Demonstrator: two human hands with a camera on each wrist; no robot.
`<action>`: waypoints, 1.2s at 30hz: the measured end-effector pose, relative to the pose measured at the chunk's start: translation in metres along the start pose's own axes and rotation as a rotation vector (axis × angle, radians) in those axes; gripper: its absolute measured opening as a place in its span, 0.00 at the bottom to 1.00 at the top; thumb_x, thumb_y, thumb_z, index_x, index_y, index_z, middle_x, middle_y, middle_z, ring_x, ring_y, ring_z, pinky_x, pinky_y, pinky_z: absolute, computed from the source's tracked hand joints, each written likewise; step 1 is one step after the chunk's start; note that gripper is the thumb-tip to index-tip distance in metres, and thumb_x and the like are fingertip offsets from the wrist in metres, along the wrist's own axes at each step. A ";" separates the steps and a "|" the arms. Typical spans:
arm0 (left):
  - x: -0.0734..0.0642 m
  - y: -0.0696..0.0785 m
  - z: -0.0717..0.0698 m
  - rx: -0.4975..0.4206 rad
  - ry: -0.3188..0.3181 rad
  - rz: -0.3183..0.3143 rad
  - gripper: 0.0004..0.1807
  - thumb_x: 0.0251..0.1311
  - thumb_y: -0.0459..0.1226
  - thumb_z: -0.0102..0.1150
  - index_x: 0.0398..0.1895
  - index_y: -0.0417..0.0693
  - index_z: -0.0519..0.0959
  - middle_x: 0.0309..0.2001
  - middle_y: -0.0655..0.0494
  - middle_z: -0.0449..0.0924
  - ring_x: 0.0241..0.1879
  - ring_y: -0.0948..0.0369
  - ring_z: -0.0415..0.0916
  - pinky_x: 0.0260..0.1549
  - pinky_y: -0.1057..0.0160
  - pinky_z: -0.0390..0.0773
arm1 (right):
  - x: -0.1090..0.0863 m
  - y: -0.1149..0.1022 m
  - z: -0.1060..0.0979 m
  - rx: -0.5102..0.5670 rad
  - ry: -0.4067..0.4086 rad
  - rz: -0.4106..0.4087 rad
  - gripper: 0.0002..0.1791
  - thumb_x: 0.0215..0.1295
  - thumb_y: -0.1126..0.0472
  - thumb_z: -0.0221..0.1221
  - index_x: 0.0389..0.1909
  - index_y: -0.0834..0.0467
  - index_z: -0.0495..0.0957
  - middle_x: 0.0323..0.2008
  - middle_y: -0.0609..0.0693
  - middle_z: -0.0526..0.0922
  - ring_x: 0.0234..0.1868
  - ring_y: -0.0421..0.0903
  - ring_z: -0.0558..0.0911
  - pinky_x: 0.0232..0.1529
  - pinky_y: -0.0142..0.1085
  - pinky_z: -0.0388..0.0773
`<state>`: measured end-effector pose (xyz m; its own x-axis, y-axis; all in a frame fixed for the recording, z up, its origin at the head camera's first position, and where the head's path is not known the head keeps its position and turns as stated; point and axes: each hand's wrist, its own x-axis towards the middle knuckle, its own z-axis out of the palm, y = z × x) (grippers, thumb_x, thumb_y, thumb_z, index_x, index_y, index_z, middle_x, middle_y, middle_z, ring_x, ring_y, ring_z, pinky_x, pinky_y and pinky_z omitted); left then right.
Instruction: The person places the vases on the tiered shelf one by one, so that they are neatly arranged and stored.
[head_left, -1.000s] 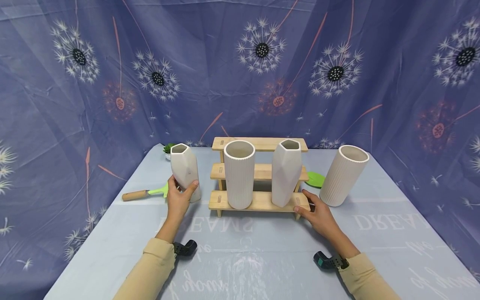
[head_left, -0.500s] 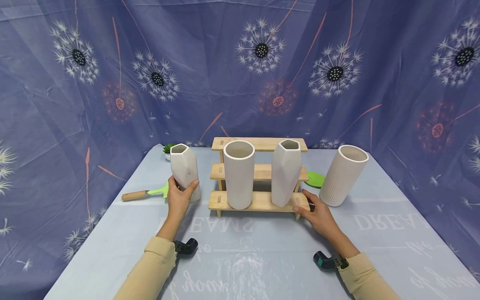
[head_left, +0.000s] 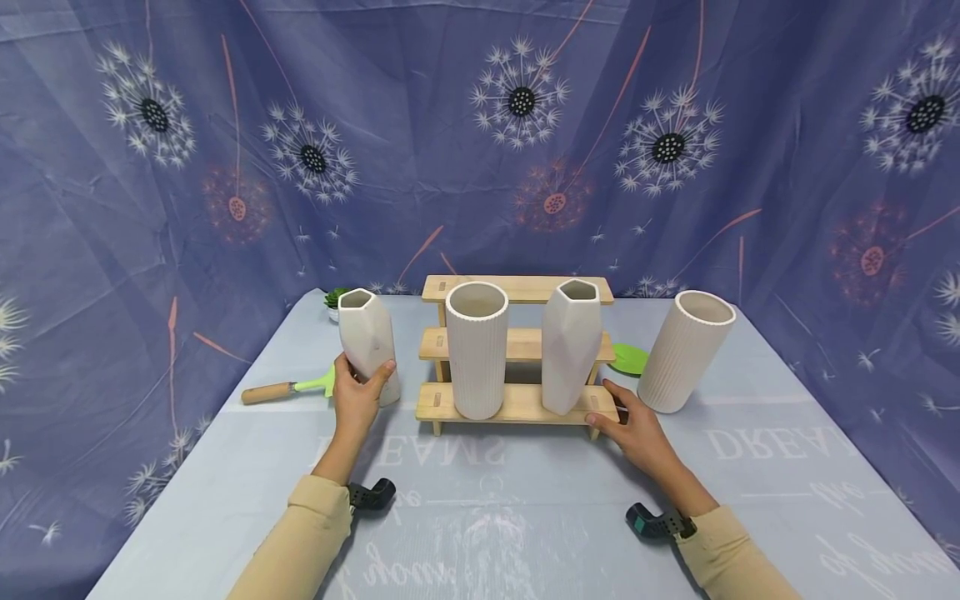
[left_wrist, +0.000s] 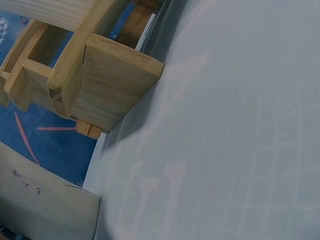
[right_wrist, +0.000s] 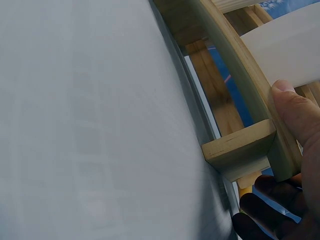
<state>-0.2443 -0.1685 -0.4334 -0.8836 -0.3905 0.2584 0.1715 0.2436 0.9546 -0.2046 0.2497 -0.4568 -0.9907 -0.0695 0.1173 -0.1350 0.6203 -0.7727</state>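
Nothing visibly moved: left hand (head_left: 357, 402) curled round one vase (head_left: 367, 333) left of the stand (head_left: 524, 343), right hand (head_left: 636, 427) pinched the stand's end. Two vases (head_left: 478, 358) stood aboard — two off.

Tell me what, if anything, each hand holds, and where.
The left hand holds the leftmost faceted white vase by its lower part; the right hand grips the wooden stand by the right end of its lowest step.
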 end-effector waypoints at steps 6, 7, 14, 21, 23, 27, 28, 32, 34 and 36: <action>-0.001 0.001 0.000 -0.029 0.015 -0.014 0.40 0.52 0.44 0.69 0.63 0.39 0.59 0.58 0.39 0.69 0.56 0.49 0.71 0.52 0.52 0.72 | 0.000 0.000 0.000 0.007 -0.001 -0.001 0.48 0.58 0.43 0.62 0.70 0.65 0.54 0.63 0.67 0.67 0.60 0.61 0.73 0.56 0.52 0.74; -0.002 0.002 -0.001 -0.028 0.019 -0.016 0.40 0.52 0.44 0.69 0.63 0.39 0.59 0.58 0.39 0.69 0.55 0.50 0.71 0.52 0.53 0.73 | 0.000 0.000 0.000 0.008 0.000 -0.002 0.48 0.58 0.43 0.62 0.70 0.65 0.54 0.63 0.67 0.67 0.60 0.61 0.73 0.56 0.51 0.74; -0.002 0.006 -0.005 -0.033 0.023 -0.015 0.40 0.53 0.45 0.67 0.63 0.39 0.59 0.58 0.41 0.70 0.55 0.50 0.71 0.53 0.51 0.73 | 0.000 0.000 0.000 0.004 0.004 -0.006 0.48 0.58 0.43 0.62 0.70 0.65 0.54 0.63 0.67 0.67 0.59 0.61 0.73 0.55 0.51 0.74; -0.003 0.016 -0.009 -0.075 0.039 -0.010 0.40 0.52 0.46 0.69 0.64 0.43 0.60 0.58 0.46 0.71 0.54 0.55 0.71 0.50 0.61 0.74 | 0.000 0.000 0.001 0.007 0.005 -0.012 0.47 0.58 0.43 0.62 0.70 0.66 0.54 0.63 0.67 0.67 0.59 0.60 0.73 0.55 0.50 0.75; -0.003 0.021 -0.010 -0.080 0.048 -0.003 0.40 0.51 0.46 0.69 0.64 0.44 0.61 0.57 0.47 0.72 0.53 0.57 0.71 0.47 0.67 0.74 | 0.000 0.000 0.001 0.004 0.007 -0.014 0.47 0.58 0.44 0.62 0.70 0.66 0.54 0.62 0.67 0.67 0.59 0.60 0.74 0.55 0.50 0.75; -0.003 0.028 -0.012 -0.089 0.064 0.018 0.39 0.51 0.44 0.69 0.63 0.43 0.62 0.57 0.48 0.72 0.50 0.60 0.71 0.43 0.74 0.72 | 0.000 0.001 0.001 0.003 0.008 -0.019 0.47 0.58 0.43 0.62 0.70 0.65 0.55 0.62 0.67 0.68 0.58 0.61 0.74 0.54 0.50 0.75; -0.003 0.029 -0.012 -0.098 0.065 0.022 0.38 0.51 0.44 0.69 0.63 0.42 0.62 0.56 0.48 0.73 0.50 0.61 0.71 0.43 0.74 0.72 | 0.000 0.001 0.001 0.004 0.008 -0.019 0.47 0.58 0.43 0.62 0.70 0.65 0.54 0.62 0.68 0.67 0.59 0.61 0.74 0.54 0.50 0.75; -0.004 0.036 -0.013 -0.118 0.074 0.032 0.37 0.51 0.42 0.69 0.62 0.42 0.64 0.54 0.50 0.74 0.48 0.63 0.71 0.41 0.77 0.73 | 0.000 0.001 0.001 0.009 0.005 -0.019 0.47 0.58 0.44 0.62 0.70 0.65 0.54 0.63 0.68 0.67 0.59 0.61 0.73 0.55 0.51 0.75; -0.005 0.040 -0.014 -0.128 0.075 0.039 0.36 0.52 0.42 0.69 0.62 0.42 0.64 0.52 0.52 0.74 0.47 0.64 0.72 0.40 0.78 0.74 | 0.000 0.001 0.001 0.010 0.004 -0.016 0.47 0.58 0.44 0.62 0.70 0.65 0.54 0.63 0.68 0.67 0.59 0.61 0.73 0.55 0.51 0.75; -0.006 0.043 -0.014 -0.137 0.070 0.047 0.35 0.52 0.41 0.69 0.61 0.42 0.65 0.50 0.54 0.74 0.45 0.64 0.73 0.39 0.78 0.75 | 0.000 0.001 0.001 0.011 0.003 -0.014 0.47 0.58 0.43 0.62 0.70 0.65 0.54 0.63 0.68 0.67 0.59 0.61 0.73 0.55 0.51 0.75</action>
<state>-0.2255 -0.1683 -0.3913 -0.8414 -0.4440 0.3081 0.2736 0.1417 0.9513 -0.2046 0.2497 -0.4582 -0.9885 -0.0764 0.1302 -0.1496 0.6107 -0.7776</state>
